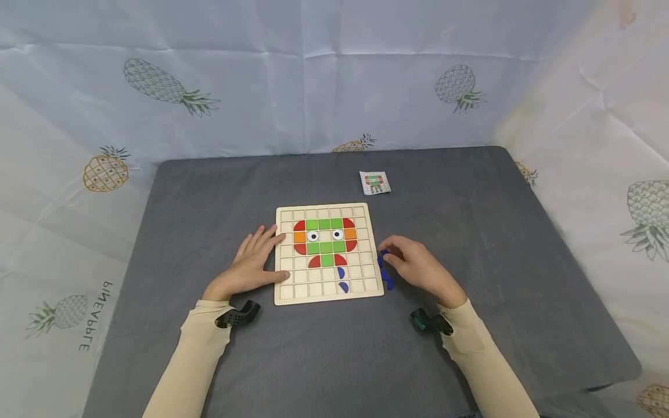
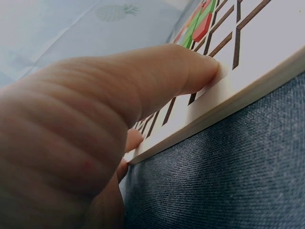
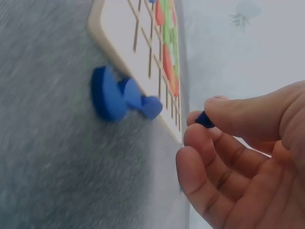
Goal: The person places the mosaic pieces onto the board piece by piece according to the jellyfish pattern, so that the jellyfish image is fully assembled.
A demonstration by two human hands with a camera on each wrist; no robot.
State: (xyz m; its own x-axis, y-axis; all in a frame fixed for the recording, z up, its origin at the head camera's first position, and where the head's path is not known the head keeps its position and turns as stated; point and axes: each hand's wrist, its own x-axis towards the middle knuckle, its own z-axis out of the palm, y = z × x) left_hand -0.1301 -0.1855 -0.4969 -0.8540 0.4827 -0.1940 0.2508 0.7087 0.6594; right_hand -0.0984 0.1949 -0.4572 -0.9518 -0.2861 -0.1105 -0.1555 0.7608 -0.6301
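A square wooden grid board [image 1: 301, 292] lies on the table with a face-like pattern of green, red and orange pieces and two eye pieces. Below the pattern, two blue half-round pieces [image 1: 342, 287] sit in cells. My left hand [image 1: 248, 267] rests with spread, fairly straight fingers at the board's left edge, its thumb [image 2: 167, 71] on the rim. Just beyond the right edge, my right hand [image 1: 420, 267] pinches a small blue piece [image 3: 205, 120] between thumb and finger; its full shape is hidden. Several loose blue half-round pieces [image 3: 108, 95] lie beside the board, near that hand.
Behind the board, toward the right, lies a small picture card [image 1: 374, 183] with a similar pattern on a grid. Dark grey cloth covers the table [image 1: 324, 360]. Pale curtains [image 1: 324, 93] printed with pineapples hang behind it and at both sides.
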